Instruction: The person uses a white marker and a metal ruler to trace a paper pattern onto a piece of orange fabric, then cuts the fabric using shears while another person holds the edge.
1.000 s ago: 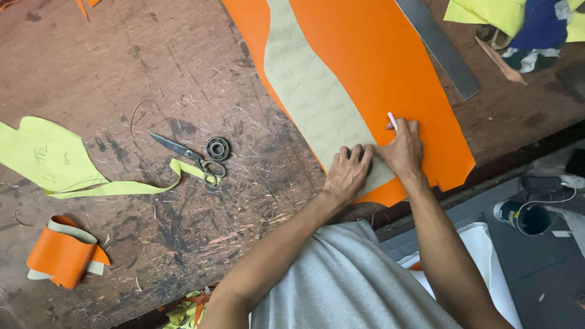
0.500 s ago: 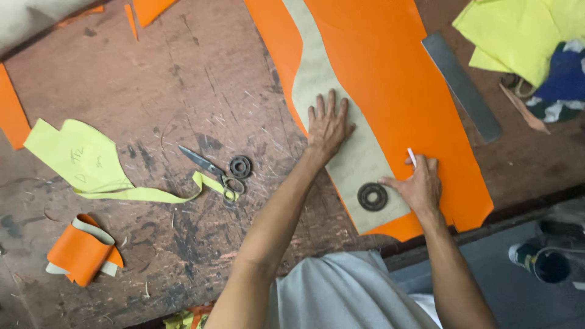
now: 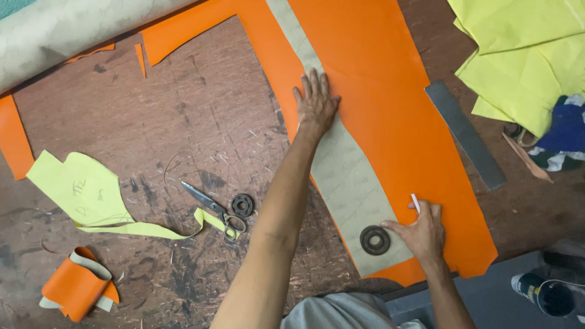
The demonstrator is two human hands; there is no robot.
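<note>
The left hand [image 3: 316,105], fingers spread, is pressing the paper pattern [image 3: 348,183] onto the orange sheet [image 3: 390,122]; the right hand [image 3: 423,231] is pinching white chalk [image 3: 415,203]. With only one ring weight [image 3: 375,240] bearing down, the pattern is likely risking slippage, skewing the line.

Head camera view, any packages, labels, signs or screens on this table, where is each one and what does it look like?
No packages, signs or screens in view.
Yellow-green cutout: left on the table, flat, irregular with a long tail, dark handwritten marks.
Beige paper pattern: long wavy strip on the orange sheet, faint handwriting; left hand presses its upper part, a dark ring weight sits near its lower end beside the right hand.
</note>
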